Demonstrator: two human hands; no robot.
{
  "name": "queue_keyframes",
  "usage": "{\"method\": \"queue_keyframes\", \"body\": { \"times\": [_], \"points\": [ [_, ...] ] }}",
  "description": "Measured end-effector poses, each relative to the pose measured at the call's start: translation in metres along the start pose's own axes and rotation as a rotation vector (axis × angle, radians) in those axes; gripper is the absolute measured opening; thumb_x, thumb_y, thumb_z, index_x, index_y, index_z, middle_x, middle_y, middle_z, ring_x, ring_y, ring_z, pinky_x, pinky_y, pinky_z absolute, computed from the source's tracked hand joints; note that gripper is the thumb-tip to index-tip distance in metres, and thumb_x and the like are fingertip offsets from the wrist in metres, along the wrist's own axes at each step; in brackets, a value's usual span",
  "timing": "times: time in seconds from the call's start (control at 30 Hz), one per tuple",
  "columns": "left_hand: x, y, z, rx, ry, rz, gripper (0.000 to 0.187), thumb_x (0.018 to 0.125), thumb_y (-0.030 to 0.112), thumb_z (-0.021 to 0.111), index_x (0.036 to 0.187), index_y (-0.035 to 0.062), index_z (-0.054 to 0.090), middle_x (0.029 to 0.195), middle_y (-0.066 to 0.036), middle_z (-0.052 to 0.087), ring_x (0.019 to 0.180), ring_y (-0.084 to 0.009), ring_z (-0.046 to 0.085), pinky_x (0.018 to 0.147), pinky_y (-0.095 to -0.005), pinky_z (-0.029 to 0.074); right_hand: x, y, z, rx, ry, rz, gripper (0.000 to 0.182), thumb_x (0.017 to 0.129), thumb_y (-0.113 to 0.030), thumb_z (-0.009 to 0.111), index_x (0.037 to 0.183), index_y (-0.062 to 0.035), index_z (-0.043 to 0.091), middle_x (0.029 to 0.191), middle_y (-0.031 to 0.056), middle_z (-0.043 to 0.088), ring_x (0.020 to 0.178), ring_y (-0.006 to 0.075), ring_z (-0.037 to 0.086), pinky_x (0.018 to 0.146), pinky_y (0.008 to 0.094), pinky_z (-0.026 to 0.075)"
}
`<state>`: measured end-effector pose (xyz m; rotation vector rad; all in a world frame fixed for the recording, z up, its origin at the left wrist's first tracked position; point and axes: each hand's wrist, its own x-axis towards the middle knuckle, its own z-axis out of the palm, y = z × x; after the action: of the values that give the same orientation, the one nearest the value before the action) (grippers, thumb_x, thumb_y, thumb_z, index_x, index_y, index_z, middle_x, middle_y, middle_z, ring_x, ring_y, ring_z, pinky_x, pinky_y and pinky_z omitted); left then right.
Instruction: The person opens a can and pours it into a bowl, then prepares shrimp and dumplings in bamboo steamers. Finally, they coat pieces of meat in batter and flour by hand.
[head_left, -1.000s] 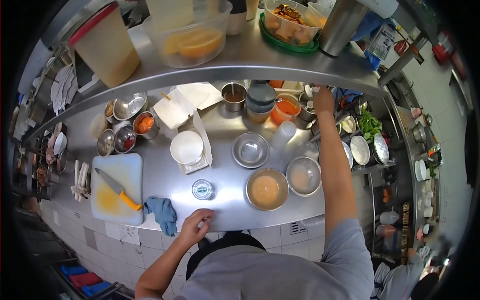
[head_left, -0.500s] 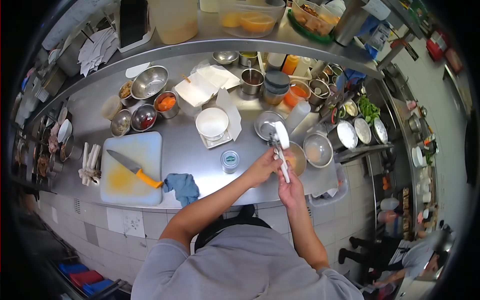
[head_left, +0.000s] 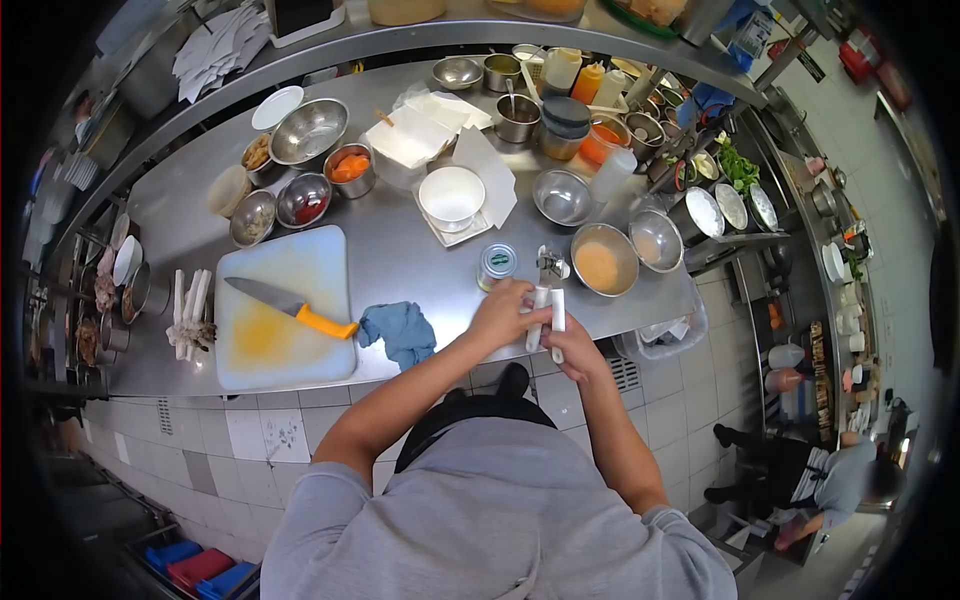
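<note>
A can opener (head_left: 544,310) with two white handles and a metal head is held between my hands at the front of the steel counter. My left hand (head_left: 503,315) closes around one handle, and my right hand (head_left: 574,348) grips the other; the handles stand slightly apart. Just beyond my left hand is an upright tin can (head_left: 497,262) with a green mark on its lid. To the right of the opener's head sits a steel bowl (head_left: 603,262) of pale orange liquid.
On the left, a knife (head_left: 300,309) with a yellow handle lies on a stained cutting board (head_left: 325,255), beside a blue cloth (head_left: 398,333). A white bowl (head_left: 452,196) rests on a scale behind the can. Steel bowls and sauce bottles line the back. A co-worker (head_left: 810,480) is at far right.
The can opener has come down and toward me, and its handles have spread apart. My hands moved left and lower with it, nearer the can. The whole view has shifted slightly.
</note>
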<state>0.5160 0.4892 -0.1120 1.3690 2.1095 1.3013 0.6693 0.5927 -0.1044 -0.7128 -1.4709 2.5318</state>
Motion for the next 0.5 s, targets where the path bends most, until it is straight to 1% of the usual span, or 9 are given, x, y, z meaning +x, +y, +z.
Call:
{"method": "queue_keyframes", "body": {
  "times": [0.1, 0.13, 0.2, 0.23, 0.33, 0.43, 0.5],
  "points": [
    [-0.009, -0.001, -0.034, 0.061, 0.145, -0.043, 0.046, 0.079, 0.033, 0.079, 0.107, 0.0032, 0.059, 0.102, -0.016, 0.057, 0.097, -0.0327, 0.061, 0.082, -0.0415, 0.051, 0.013, 0.009, 0.005, -0.084, 0.155, -0.048, 0.046, 0.071, 0.005, 0.049, 0.115, -0.0046, 0.053, 0.108, 0.0074, 0.057, 0.094, 0.0177, 0.055, 0.081, 0.0278, 0.044],
    [-0.008, -0.006, -0.041, 0.109, 0.169, -0.019, 0.039, 0.080, 0.025, 0.077, 0.109, 0.0044, 0.058, 0.119, -0.020, 0.054, 0.104, -0.0350, 0.059, 0.086, -0.0438, 0.049, 0.019, 0.011, 0.002, -0.166, 0.150, -0.019, 0.045, 0.070, 0.005, 0.050, 0.114, -0.0053, 0.053, 0.106, 0.0075, 0.056, 0.092, 0.0176, 0.055, 0.078, 0.0274, 0.044],
    [-0.002, -0.017, -0.042, 0.222, 0.252, 0.068, 0.037, 0.080, 0.020, 0.075, 0.109, 0.0052, 0.058, 0.127, -0.022, 0.050, 0.106, -0.0380, 0.057, 0.090, -0.0445, 0.048, 0.033, 0.010, -0.004, -0.333, 0.138, 0.041, 0.043, 0.070, 0.004, 0.053, 0.112, -0.0068, 0.053, 0.102, 0.0076, 0.054, 0.087, 0.0173, 0.054, 0.071, 0.0267, 0.044],
    [0.002, -0.025, -0.039, 0.279, 0.299, 0.115, 0.037, 0.080, 0.018, 0.075, 0.110, 0.0056, 0.058, 0.131, -0.023, 0.048, 0.108, -0.0395, 0.056, 0.092, -0.0448, 0.047, 0.035, 0.001, 0.004, -0.396, 0.151, 0.068, 0.042, 0.070, 0.003, 0.053, 0.111, -0.0058, 0.052, 0.100, 0.0087, 0.054, 0.087, 0.0176, 0.053, 0.072, 0.0268, 0.043],
    [0.008, -0.042, -0.031, 0.187, 0.231, 0.073, 0.035, 0.081, 0.013, 0.073, 0.111, 0.0073, 0.057, 0.135, -0.025, 0.044, 0.111, -0.0423, 0.053, 0.095, -0.0460, 0.045, 0.044, -0.014, 0.021, -0.572, 0.180, 0.121, 0.040, 0.072, 0.000, 0.053, 0.111, -0.0036, 0.052, 0.095, 0.0116, 0.054, 0.086, 0.0181, 0.051, 0.072, 0.0274, 0.042],
    [0.006, -0.046, -0.030, 0.087, 0.204, 0.039, 0.035, 0.082, 0.013, 0.074, 0.110, 0.0049, 0.056, 0.135, -0.026, 0.044, 0.118, -0.0451, 0.051, 0.099, -0.0463, 0.044, 0.053, -0.008, 0.016, -0.682, 0.204, 0.134, 0.039, 0.074, -0.002, 0.055, 0.113, -0.0025, 0.052, 0.092, 0.0126, 0.055, 0.081, 0.0185, 0.052, 0.069, 0.0287, 0.043],
    [0.003, -0.042, -0.032, 0.038, 0.243, 0.030, 0.034, 0.083, 0.013, 0.073, 0.110, 0.0042, 0.055, 0.129, -0.025, 0.047, 0.112, -0.0433, 0.054, 0.096, -0.0444, 0.046, 0.059, -0.006, 0.009, -0.717, 0.225, 0.165, 0.039, 0.075, -0.004, 0.058, 0.114, -0.0014, 0.052, 0.088, 0.0122, 0.056, 0.077, 0.0185, 0.054, 0.067, 0.0296, 0.044]
  ]
}}
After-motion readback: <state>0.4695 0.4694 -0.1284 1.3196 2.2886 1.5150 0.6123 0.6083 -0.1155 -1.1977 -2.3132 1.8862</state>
